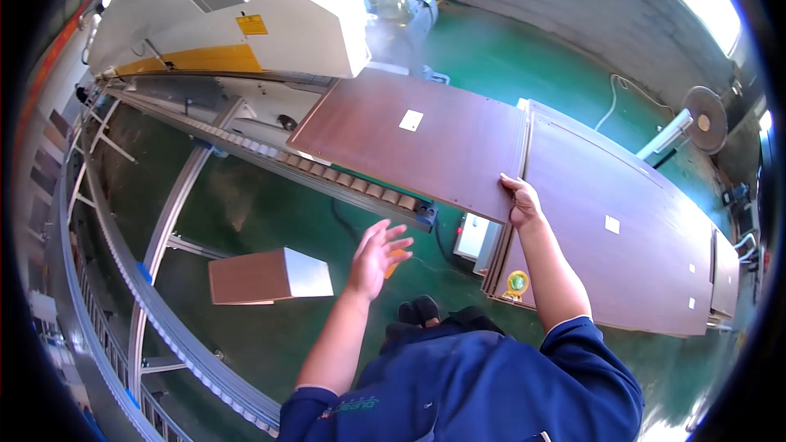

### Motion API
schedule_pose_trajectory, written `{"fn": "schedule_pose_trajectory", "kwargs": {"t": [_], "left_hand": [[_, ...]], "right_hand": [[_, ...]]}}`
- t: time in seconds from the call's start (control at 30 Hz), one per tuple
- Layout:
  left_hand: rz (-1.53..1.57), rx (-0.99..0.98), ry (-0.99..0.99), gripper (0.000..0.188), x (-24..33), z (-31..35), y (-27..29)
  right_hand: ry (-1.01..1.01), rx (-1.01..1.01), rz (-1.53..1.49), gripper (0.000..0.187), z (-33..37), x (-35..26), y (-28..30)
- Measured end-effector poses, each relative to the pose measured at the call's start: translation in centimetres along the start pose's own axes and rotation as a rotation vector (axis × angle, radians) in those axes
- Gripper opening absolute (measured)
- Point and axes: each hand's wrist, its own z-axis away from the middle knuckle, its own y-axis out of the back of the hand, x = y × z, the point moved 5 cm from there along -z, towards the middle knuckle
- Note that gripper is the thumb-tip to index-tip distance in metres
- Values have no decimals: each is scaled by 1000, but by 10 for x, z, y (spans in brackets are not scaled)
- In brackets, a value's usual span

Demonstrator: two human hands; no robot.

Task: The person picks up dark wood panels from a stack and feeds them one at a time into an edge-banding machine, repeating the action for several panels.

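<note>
A brown wooden panel (442,139) with a white label lies slantwise in front of me, its far left part over the machine's roller edge. My right hand (520,200) grips the panel's near right corner, thumb on top and fingers partly hidden underneath. Held in the air over the floor, my left hand (378,260) has its fingers spread and nothing in it. To the right stands a stack of larger brown panels (606,196), touching or very close to the held panel's right end. A round yellow and green item (517,282) rests on the stack's near left corner.
A large white and yellow machine (246,24) fills the upper left, with a roller rail (352,184) along its front. A curved roller conveyor (164,319) bends round my left. A brown block-shaped piece (250,277) sits on the green floor; a round fan (706,120) stands far right.
</note>
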Motion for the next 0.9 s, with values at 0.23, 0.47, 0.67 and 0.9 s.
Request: {"fn": "schedule_pose_trajectory", "kwargs": {"t": [0.23, 0.47, 0.67, 0.9], "left_hand": [[420, -292, 152, 47, -83, -60, -105], [263, -133, 205, 25, -115, -58, -151], [169, -255, 306, 43, -184, -17, -246], [43, -430, 383, 48, -258, 20, -361]], "right_hand": [[87, 229, 64, 61, 100, -37, 88], [196, 52, -223, 46, 169, -32, 132], [369, 128, -414, 42, 255, -46, 233], [589, 131, -526, 33, 335, -54, 409]]}}
